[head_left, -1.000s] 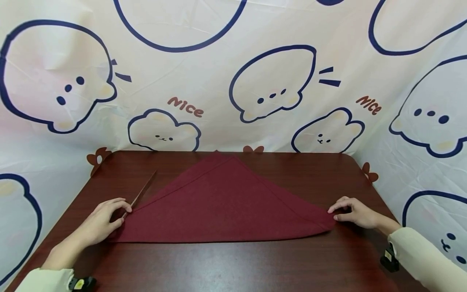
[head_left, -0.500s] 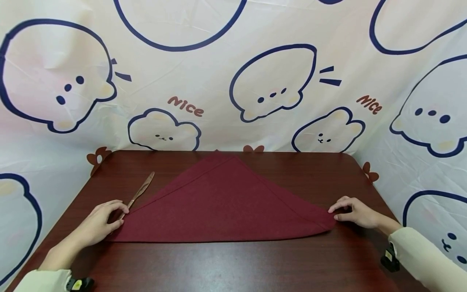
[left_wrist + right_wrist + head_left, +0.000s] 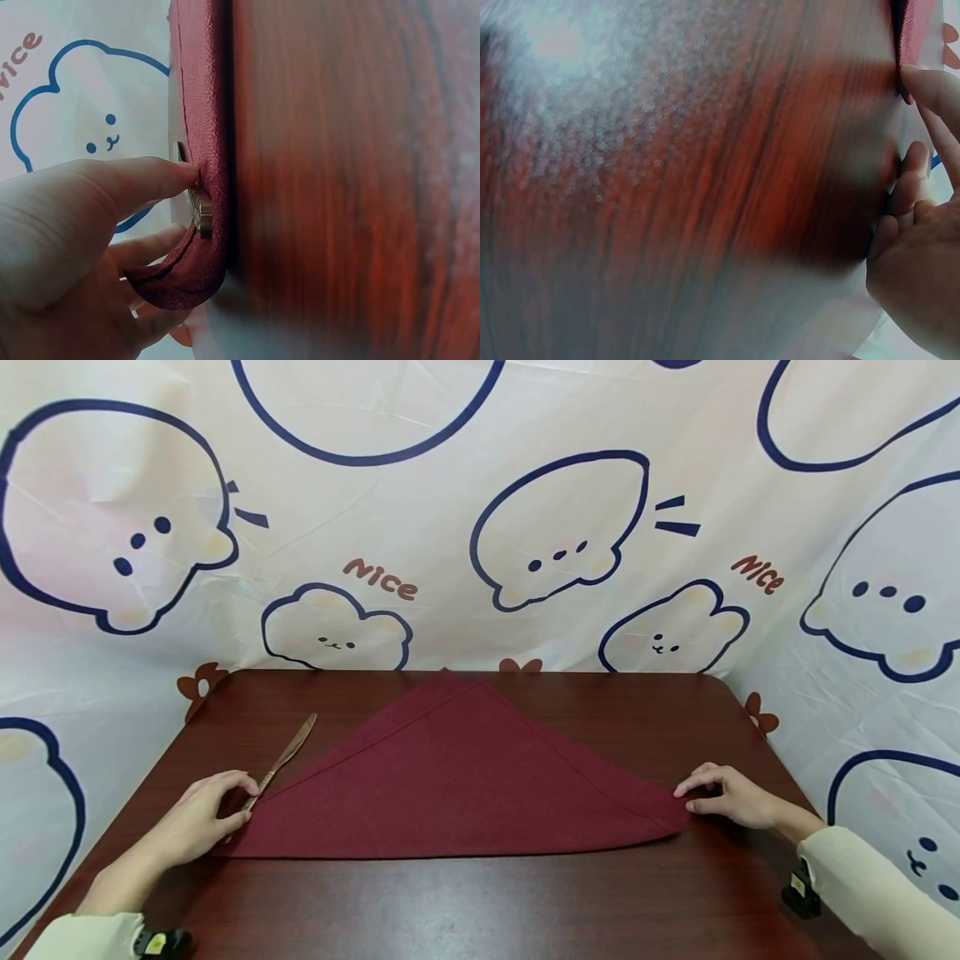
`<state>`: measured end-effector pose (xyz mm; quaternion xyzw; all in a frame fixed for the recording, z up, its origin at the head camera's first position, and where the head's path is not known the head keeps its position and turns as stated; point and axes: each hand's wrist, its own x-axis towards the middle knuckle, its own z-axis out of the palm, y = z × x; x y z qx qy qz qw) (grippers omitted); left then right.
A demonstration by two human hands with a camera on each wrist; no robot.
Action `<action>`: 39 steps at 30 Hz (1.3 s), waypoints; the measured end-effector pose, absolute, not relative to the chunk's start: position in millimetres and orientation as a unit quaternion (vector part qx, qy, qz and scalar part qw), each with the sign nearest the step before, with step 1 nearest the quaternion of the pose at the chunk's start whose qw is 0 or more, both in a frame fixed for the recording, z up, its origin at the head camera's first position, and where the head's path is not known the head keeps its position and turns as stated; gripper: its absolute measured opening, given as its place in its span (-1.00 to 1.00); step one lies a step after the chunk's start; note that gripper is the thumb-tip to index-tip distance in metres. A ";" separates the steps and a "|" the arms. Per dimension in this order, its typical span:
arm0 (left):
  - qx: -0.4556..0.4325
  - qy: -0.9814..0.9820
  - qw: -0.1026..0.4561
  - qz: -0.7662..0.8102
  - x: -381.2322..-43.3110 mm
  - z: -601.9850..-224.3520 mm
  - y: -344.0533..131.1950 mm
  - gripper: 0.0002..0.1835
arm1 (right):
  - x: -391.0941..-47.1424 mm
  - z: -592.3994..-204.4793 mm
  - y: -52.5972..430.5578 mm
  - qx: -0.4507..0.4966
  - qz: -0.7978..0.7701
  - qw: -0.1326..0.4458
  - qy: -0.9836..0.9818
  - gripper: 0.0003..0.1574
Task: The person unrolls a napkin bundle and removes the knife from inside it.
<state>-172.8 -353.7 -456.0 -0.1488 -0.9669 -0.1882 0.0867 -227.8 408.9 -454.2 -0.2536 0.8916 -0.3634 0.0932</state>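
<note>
A dark red cloth napkin (image 3: 465,777), folded into a triangle, lies on the table with its long edge toward me. At its left corner my left hand (image 3: 191,818) pinches the handle of a copper-coloured table knife (image 3: 292,747) between thumb and fingers. The knife lies slanted along the napkin's left side, blade pointing away. In the left wrist view, the handle end (image 3: 201,214) shows over the napkin's curled-up corner (image 3: 184,281). My right hand (image 3: 731,795) holds the opposite corner between thumb and index finger; the right wrist view shows the thumb at the napkin's edge (image 3: 911,45).
The brown wooden table (image 3: 480,910) has rounded far corners. A white cloth backdrop (image 3: 435,518) with cartoon drawings hangs behind it and along both sides.
The knife has turned from edge-on to show its flat blade, and its tip has shifted slightly left. My left hand has moved slightly left; the right hand has stayed in place.
</note>
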 end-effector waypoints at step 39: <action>-0.089 -0.967 -0.074 -0.226 -194.0 -432.6 -368.9 -0.45 | -231.9 -453.8 409.7 -0.258 -0.366 0.101 0.888 -0.83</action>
